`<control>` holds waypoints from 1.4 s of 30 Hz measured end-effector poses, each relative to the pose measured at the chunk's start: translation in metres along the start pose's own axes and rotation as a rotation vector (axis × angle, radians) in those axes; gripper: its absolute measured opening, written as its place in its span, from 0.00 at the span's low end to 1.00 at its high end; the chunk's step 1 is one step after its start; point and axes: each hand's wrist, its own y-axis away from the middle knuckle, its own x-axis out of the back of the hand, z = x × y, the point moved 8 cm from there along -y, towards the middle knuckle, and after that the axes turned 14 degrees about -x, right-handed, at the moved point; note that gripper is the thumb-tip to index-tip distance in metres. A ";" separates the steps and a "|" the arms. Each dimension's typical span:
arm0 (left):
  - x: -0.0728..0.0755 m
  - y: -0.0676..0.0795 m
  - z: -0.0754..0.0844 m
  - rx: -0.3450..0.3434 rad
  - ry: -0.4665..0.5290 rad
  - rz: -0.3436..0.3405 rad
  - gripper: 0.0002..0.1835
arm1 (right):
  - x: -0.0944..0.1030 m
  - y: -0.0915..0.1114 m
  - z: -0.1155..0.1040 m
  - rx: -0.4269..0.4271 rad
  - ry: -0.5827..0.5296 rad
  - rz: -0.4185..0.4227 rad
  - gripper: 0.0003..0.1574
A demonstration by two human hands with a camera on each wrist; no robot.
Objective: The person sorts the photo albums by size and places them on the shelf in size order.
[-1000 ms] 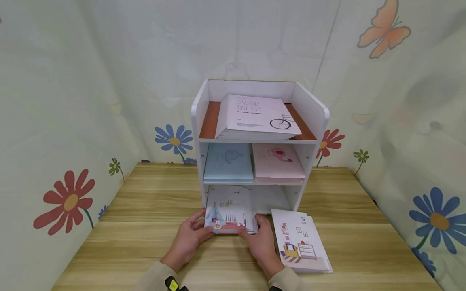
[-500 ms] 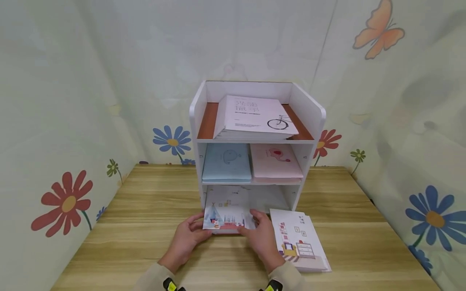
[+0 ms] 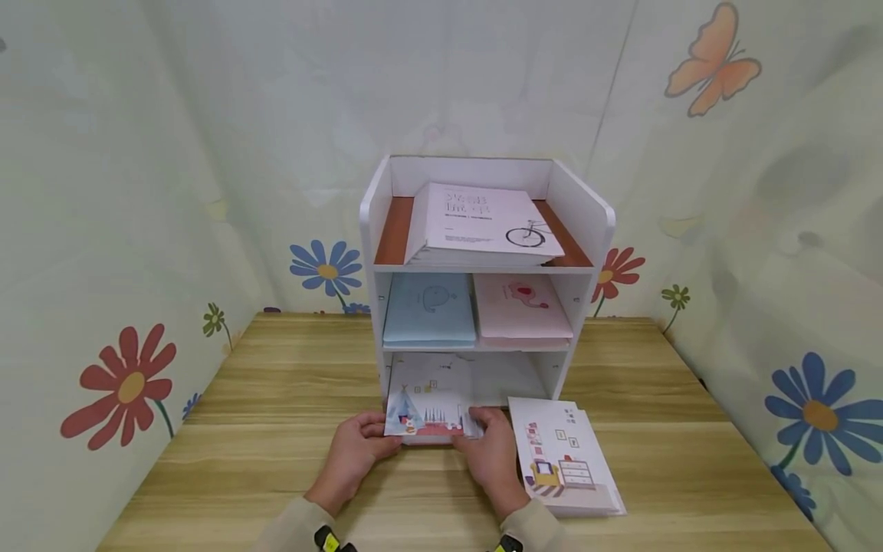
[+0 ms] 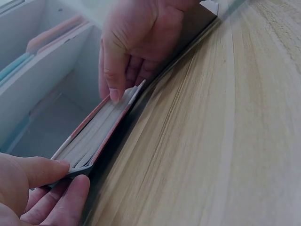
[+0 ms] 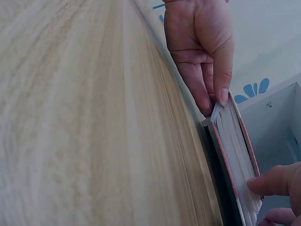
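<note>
A white illustrated book [image 3: 429,395] with a tent picture on its cover lies partly in the bottom compartment of a small white shelf [image 3: 378,322], its near end sticking out over the table. My left hand [image 3: 355,458] grips its near left corner, thumb at the page edge and fingers around the side. At the near right corner my right hand [image 3: 491,454] holds it, the thumb [image 5: 265,182] on the page edges. Both wrist views show the pages [image 4: 96,132] between the covers from the end. A second white book [image 3: 569,456] lies to the right of my right hand.
On the shelf's top level rests a thick white book [image 3: 486,218] with a bicycle drawing. The middle level bears a blue notebook [image 3: 429,310] and a pink notebook [image 3: 522,307]. A flowered cloth [image 3: 172,192] backs the wooden table [image 3: 276,391].
The right hand has shifted a little along the book's right side, and the loose sheets at that side look more even. The left hand stays at its corner. The head view has shifted slightly.
</note>
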 end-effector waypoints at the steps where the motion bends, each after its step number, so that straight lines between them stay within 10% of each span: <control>1: 0.000 0.000 0.000 0.003 0.001 -0.001 0.25 | 0.000 0.000 0.000 0.002 0.005 0.003 0.29; 17: -0.004 -0.002 0.001 0.021 0.029 0.003 0.23 | -0.006 -0.005 -0.009 -0.053 0.173 -0.131 0.34; 42: -0.001 -0.017 -0.004 0.019 0.005 0.043 0.16 | -0.007 -0.015 -0.013 -0.029 0.116 0.021 0.28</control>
